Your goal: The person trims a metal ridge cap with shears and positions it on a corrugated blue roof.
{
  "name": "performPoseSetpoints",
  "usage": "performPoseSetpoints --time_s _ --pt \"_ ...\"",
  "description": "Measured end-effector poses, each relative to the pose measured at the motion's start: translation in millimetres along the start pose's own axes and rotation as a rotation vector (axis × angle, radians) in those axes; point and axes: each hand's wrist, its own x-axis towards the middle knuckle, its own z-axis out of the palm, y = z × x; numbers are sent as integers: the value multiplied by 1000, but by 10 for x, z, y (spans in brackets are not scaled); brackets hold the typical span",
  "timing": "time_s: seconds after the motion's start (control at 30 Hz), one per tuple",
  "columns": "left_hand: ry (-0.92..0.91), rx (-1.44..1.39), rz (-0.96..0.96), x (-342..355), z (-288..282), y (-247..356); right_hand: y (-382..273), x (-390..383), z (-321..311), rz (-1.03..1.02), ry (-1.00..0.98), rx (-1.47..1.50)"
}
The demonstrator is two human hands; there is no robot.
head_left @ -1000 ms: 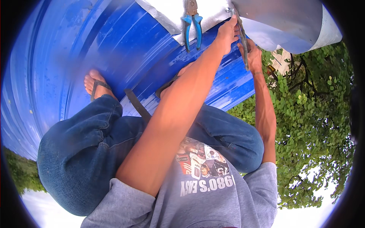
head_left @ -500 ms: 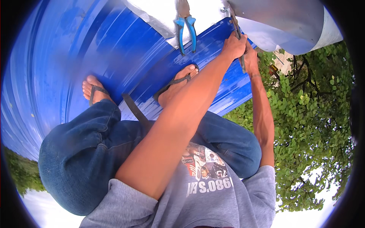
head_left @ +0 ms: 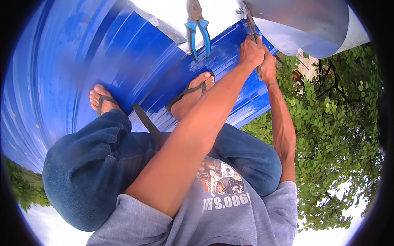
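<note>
My left hand (head_left: 251,52) is closed around a long dark metal tool (head_left: 251,26). This tool runs from the edge of a curved grey metal piece (head_left: 303,18) down past my hands. Close beside it, on the far side of the tool, my right hand (head_left: 269,65) also grips it, its fingers partly hidden behind the left hand and the tool. Pliers with blue handles (head_left: 192,39) lie, jaws pointing away, on a white sheet (head_left: 164,18) to the left of my hands. A bolt head (head_left: 239,10) shows in that sheet near the tool's far end.
Ribbed blue metal roofing (head_left: 135,53) lies under my sandalled feet (head_left: 107,98). Its edge runs along the right, with leafy branches (head_left: 336,123) beyond and below. A dark strip (head_left: 145,121) sticks up between my legs. The grey metal piece curves over the far right corner.
The view has shifted slightly. Both hands keep their hold, and the tool's near end has swung a little to the left. The pliers rest in the same place on the sheet.
</note>
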Motion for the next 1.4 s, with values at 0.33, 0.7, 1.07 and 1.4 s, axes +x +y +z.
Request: performPoseSetpoints --time_s 0.33,0.7,1.07,1.4 --pt "-44 12 137 220 41 -119 -24 -45 -103 -85 56 -38" --pt "-291 -270 81 395 45 -110 -18 131 -204 -148 16 -108" --pt "9 -191 -53 232 128 -1 23 43 -38 -69 69 -51" --pt "-360 -340 -4 433 13 13 46 155 -243 -176 59 -13"
